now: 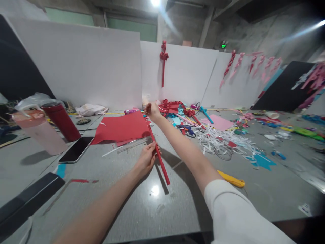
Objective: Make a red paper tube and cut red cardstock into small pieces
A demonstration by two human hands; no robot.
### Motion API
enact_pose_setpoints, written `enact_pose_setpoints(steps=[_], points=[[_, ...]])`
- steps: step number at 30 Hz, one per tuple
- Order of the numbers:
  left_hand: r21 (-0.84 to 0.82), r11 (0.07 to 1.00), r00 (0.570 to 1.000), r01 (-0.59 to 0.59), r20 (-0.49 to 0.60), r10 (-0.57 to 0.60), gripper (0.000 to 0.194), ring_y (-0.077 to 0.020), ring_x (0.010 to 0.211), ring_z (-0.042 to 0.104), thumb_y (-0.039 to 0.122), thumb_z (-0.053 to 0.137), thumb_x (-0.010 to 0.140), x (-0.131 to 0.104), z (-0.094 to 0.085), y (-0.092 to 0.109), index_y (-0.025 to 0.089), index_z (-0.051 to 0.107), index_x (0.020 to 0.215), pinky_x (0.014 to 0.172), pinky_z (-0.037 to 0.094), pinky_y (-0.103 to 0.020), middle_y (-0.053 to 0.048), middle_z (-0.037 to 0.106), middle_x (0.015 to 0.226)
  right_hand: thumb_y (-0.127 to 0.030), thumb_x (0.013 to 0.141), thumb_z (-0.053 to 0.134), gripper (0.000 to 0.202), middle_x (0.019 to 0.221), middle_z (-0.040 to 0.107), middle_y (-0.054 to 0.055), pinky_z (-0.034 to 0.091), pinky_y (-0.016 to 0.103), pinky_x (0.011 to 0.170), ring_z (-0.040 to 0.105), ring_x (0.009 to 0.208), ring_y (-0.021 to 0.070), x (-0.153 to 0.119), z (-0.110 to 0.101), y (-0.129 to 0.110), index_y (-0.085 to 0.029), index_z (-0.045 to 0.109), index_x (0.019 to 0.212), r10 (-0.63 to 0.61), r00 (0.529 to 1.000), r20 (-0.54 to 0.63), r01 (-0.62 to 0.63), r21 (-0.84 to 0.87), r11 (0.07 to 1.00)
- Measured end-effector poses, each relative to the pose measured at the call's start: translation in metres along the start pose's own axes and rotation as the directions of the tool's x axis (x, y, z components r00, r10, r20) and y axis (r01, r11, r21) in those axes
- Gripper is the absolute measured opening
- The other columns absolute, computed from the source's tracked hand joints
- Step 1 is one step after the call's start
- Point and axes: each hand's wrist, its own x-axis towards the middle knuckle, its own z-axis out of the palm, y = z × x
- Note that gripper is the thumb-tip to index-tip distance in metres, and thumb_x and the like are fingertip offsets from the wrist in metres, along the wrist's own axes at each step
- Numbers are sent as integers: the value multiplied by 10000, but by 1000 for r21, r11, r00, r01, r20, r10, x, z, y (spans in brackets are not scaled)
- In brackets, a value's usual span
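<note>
Holding a red stick (pixel 160 160), left fingers (pixel 152 145), bare tabletop (pixel 142 217) to near edge (pixel 157 236); right fingers (pixel 147 109), grip unclear.

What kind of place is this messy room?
Probably a craft workroom: flat red paper sheets and tangled white paper strips lie on a grey tabletop, and a long-stemmed red ornament hangs against a white panel.

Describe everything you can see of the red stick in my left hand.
The red stick is straight, slender and plain, perhaps paper-wrapped. Your left hand grips it near its middle, over the gray tabletop, casting a shadow. It slants, its near end toward the right. Its far end appears by the red sheets; contact there is unclear.
</note>
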Motion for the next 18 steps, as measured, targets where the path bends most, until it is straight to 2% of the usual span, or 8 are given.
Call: enact_pose_setpoints(steps=[4, 7, 10, 13, 15, 18], points=[[-14, 1000, 997, 20, 81, -19, 310, -121, 644, 603, 443, 813, 866, -13, 12, -5, 161, 687, 835, 675, 532, -255, -28, 634, 755, -282, 868, 685, 321, 578, 498, -51, 430, 226, 744, 517, 722, 133, -20, 3, 34, -225, 464, 643, 1, 983, 182, 56, -305, 951], [-112, 991, 996, 72, 65, -65, 249, -112, 639, 585, 383, 828, 863, -21, 23, -11, 180, 687, 828, 688, 523, -253, -10, 606, 738, -319, 764, 833, 311, 670, 594, -31, 425, 242, 821, 546, 807, 152, -29, -3, 55, -188, 562, 688, 36, 940, 338, 137, -473, 870], [-177, 982, 998, 67, 30, -63, 224, -116, 648, 581, 361, 831, 861, -27, 31, -15, 197, 683, 829, 685, 507, -265, -13, 617, 761, -309, 702, 899, 334, 742, 643, -7, 406, 269, 826, 551, 837, 180, -26, -11, 67, -180, 591, 720, 57, 898, 437, 224, -563, 796], [-167, 984, 997, 63, 43, -57, 271, -123, 655, 579, 425, 828, 856, -32, 37, -17, 200, 681, 825, 692, 505, -280, -25, 626, 762, -348, 691, 917, 363, 857, 667, 16, 380, 272, 859, 541, 937, 198, -23, -11, 79, -166, 624, 804, 48, 863, 503, 305, -593, 745], [-141, 987, 994, 82, 77, -72, 307, -125, 647, 580, 466, 830, 844, -36, 40, -16, 199, 682, 824, 688, 510, -282, -35, 634, 759, -391, 662, 939, 446, 987, 682, 42, 374, 276, 891, 537, 1010, 216, -26, -6, 88, -159, 653, 912, 32, 796, 604, 421, -592, 688], [-113, 988, 988, 101, 128, -86, 356, -122, 630, 582, 496, 859, 802, -42, 45, -13, 191, 677, 827, 659, 512, -267, -34, 635, 744, -495, 727, 899, 626, 1268, 644, 105, 371, 287, 955, 532, 1145, 249, -35, 7, 99, -161, 624, 1179, 9, 636, 772, 634, -529, 564]])
